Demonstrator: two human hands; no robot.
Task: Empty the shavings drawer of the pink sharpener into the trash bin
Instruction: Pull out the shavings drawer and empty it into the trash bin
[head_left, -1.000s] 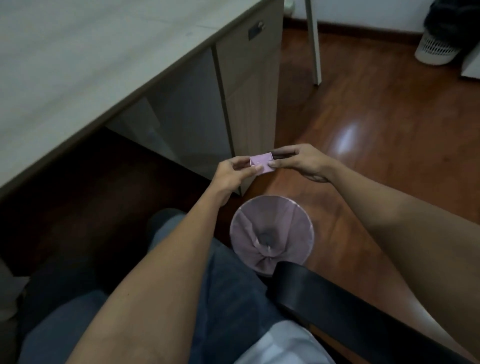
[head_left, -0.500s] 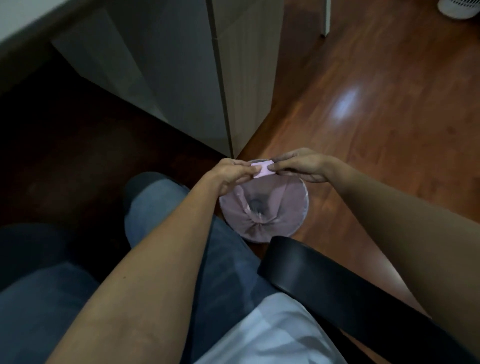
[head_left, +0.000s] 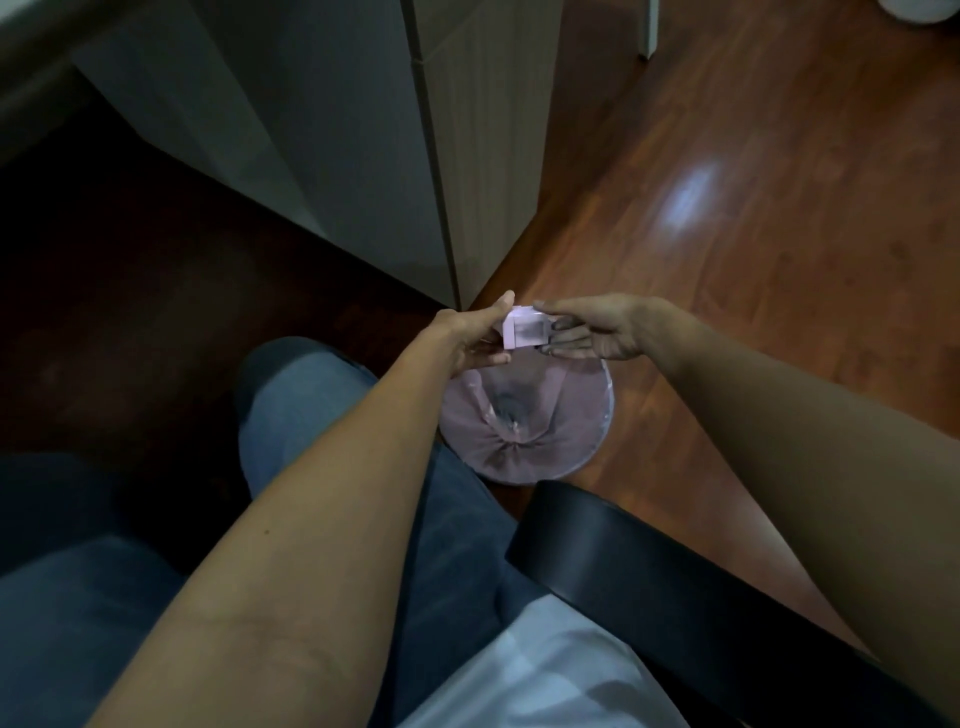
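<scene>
The small pink sharpener (head_left: 524, 331) is held between both hands, just above the far rim of the trash bin (head_left: 597, 431). My left hand (head_left: 470, 338) pinches its left end with thumb on top. My right hand (head_left: 597, 332) grips its right end, where a clear, darker drawer part shows. The round bin is lined with a pale pink bag and stands on the floor below the hands. I cannot tell whether the drawer has slid out.
A grey desk cabinet (head_left: 467, 156) stands just beyond the hands. The black chair armrest (head_left: 649, 582) crosses the lower right, close to the bin. My jeans-clad legs (head_left: 311, 415) fill the lower left. Wooden floor (head_left: 779, 208) stretches to the right.
The view has dropped from the desktop toward the floor. Both hands carried the sharpener down and over the bin, and it has turned so its clear side faces up.
</scene>
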